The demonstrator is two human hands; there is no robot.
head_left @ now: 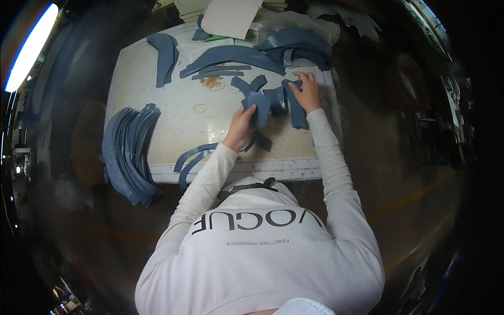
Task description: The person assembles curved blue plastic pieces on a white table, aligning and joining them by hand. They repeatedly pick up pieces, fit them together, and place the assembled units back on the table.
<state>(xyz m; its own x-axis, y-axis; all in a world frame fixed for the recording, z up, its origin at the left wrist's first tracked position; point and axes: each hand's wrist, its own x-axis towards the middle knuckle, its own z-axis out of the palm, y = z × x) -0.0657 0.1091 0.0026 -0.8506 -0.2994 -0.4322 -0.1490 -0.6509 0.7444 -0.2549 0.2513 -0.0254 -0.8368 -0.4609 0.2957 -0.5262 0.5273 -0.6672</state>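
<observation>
At the middle of the counter [157, 113], left hand [242, 125] pinches a blue cut piece [261, 107], likely light and limp, by its edge; right hand [306, 92] fingers press another flat.

You wear a white long-sleeved hooded top; its sleeves run unbroken down to the wrist of your left hand [240, 127] and your right hand [307, 93]. Dark block lettering crosses the chest, smaller print beneath it. A dark strap sits at the collar.
</observation>
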